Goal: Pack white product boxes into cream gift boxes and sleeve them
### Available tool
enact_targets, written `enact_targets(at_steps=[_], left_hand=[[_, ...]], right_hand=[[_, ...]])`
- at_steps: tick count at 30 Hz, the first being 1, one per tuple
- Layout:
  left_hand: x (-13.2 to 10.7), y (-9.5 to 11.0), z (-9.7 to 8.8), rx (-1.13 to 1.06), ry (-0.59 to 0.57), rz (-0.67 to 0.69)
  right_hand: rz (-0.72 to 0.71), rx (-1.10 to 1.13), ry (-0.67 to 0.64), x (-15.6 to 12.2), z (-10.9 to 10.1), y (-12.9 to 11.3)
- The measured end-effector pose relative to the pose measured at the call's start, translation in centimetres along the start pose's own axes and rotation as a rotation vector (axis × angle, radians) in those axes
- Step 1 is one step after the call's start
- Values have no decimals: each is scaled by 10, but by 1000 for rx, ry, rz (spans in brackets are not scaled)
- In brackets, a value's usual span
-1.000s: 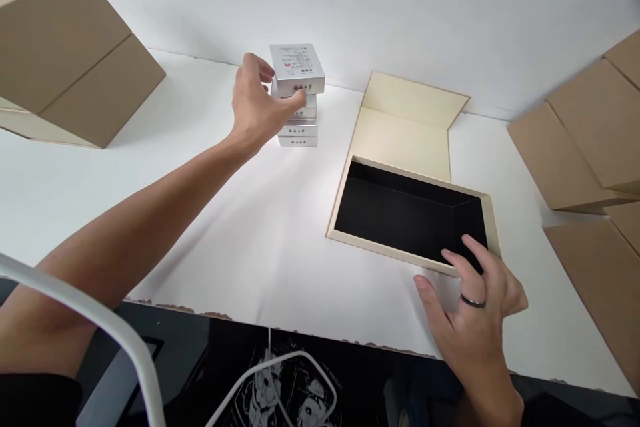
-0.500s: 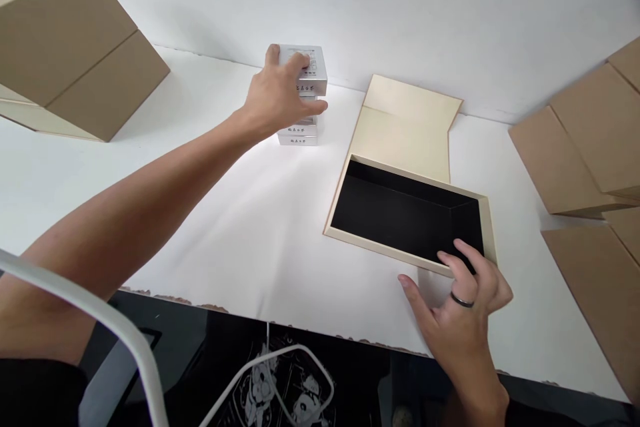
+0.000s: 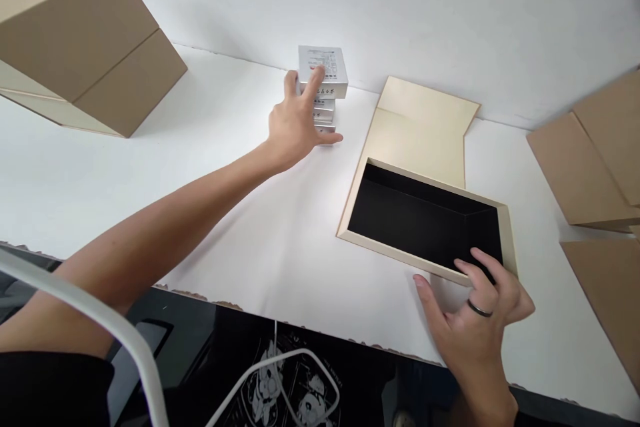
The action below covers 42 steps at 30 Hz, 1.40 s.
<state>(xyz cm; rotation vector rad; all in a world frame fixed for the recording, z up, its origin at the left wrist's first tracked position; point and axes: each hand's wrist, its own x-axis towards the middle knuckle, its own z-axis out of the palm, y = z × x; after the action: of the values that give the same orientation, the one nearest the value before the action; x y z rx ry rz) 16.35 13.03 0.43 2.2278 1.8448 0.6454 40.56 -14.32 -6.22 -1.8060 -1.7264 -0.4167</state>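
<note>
My left hand (image 3: 295, 127) is at a stack of small silver boxes by the wall, its fingers spread. One finger overlaps the top silver box (image 3: 330, 61), and the thumb extends beside the lower boxes (image 3: 325, 110), which the hand partly hides. Whether the fingertips touch the stack is hard to tell. A beige box (image 3: 353, 237) with a black inside lies with its lid (image 3: 417, 137) folded back. At the box's near right corner is my right hand (image 3: 480, 320), wearing a dark ring. Its fingers reach over the rim and its thumb stays outside, apart from the forefinger.
A large brown box (image 3: 100, 33) stands at the far left. More brown boxes (image 3: 600, 167) are at the right edge. A white curved tube (image 3: 120, 327) crosses the lower left, in front of the table's ragged front edge (image 3: 230, 305).
The view has shifted, so the scene sits further right. My left hand has come down a little along the silver stack. My right hand remains at the beige box's corner.
</note>
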Motion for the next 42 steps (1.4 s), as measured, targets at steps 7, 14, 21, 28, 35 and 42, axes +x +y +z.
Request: enact_targets(at_steps=[7, 14, 21, 28, 35, 42], left_hand=[[25, 0, 3, 11, 11, 24], [42, -25, -12, -15, -21, -11], [25, -66, -44, 1, -58, -55], [1, -110, -82, 29, -8, -210], [-70, -128, -96, 90, 87, -212], [-129, -101, -90, 179, 70, -164]], right_hand=[[-19, -14, 3, -1, 0, 2], [-38, 1, 30, -2, 2, 5], [-60, 17, 55, -2, 4, 6], [-71, 43, 58, -3, 4, 8], [-56, 58, 47, -5, 3, 8], [-69, -2, 72, -4, 4, 9]])
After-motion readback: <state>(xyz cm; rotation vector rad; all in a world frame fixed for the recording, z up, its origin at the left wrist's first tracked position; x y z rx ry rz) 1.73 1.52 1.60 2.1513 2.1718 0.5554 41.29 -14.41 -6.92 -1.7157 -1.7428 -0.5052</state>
